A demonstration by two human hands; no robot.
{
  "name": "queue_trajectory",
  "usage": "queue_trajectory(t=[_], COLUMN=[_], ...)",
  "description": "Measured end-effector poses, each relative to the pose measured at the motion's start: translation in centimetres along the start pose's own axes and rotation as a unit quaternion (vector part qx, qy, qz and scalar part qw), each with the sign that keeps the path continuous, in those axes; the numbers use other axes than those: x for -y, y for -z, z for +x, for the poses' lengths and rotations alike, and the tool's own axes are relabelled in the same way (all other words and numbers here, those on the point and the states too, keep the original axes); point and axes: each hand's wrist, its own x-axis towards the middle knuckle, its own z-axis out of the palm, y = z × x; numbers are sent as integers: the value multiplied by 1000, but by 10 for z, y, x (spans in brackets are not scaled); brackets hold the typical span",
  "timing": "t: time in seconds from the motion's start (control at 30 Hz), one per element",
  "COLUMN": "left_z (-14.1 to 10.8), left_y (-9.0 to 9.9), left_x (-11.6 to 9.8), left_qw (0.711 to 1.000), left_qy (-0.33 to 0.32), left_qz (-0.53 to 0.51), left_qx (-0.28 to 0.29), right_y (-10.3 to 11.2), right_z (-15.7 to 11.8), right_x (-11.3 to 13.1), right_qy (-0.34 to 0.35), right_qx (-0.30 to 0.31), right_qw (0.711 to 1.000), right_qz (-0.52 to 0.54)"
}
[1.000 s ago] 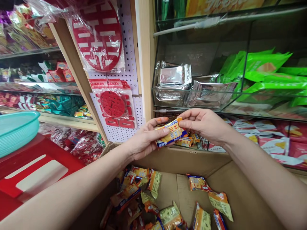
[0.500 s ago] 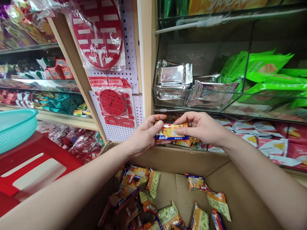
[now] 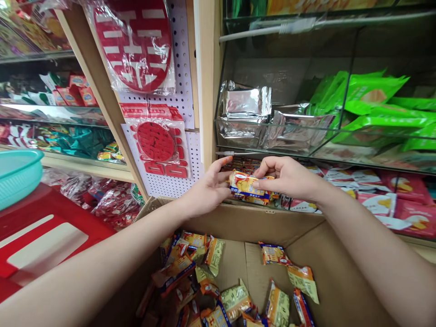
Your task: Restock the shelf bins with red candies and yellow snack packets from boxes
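My right hand (image 3: 289,179) pinches an orange, yellow and blue snack packet (image 3: 245,185) between thumb and fingers, above the far edge of a cardboard box. Just left of that packet is my left hand (image 3: 208,188), its fingers spread and nothing held in them. Similar packets lie under and behind the held one in the low shelf compartment. Inside the cardboard box (image 3: 272,222) several more such packets are scattered, among them an orange and blue one (image 3: 273,253).
Glass shelves ahead hold silver packets (image 3: 245,102) and green packets (image 3: 378,93). Pink and white packets (image 3: 378,204) fill the lower right. Red decorations (image 3: 136,45) hang on a pegboard. At left, a teal basket (image 3: 20,175) sits over a red container (image 3: 68,227).
My left hand has let go of the packet and its fingers have spread. The packet stays in my right hand, tilted slightly. The view has shifted a little.
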Motion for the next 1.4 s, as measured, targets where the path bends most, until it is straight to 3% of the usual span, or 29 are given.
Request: queue_trajectory(t=[0.07, 0.13, 0.23, 0.37, 0.73, 1.07, 1.23, 1.4], left_z=[1, 0, -3, -6, -10, -13, -15, -15], left_y=[1, 2, 0, -3, -3, -2, 0, 1], left_x=[8, 13, 15, 13, 10, 7, 8, 7], left_qw=[986, 952, 904, 874, 848, 832, 802, 798], left_qy=[-46, -80, -119, -138, -114, -78, -66, -58], left_qz=[157, 294, 409, 463, 508, 533, 575, 580], left_qx=[-23, -16, 22, 53, 101, 131, 149, 155], right_y=[0, -3, -13, -23, -37, -31, -36, -40], right_z=[2, 5, 13, 27, 49, 53, 56, 57], right_x=[-6, -13, -24, -35, -57, -58, -61, -67], right_qy=[-46, -105, -164, -197, -215, -243, -230, -209], right_qx=[-20, -25, -18, -3, 42, 88, 112, 123], right_qw=[982, 935, 892, 884, 888, 883, 883, 885], right_qz=[-184, -337, -421, -424, -405, -393, -394, -397])
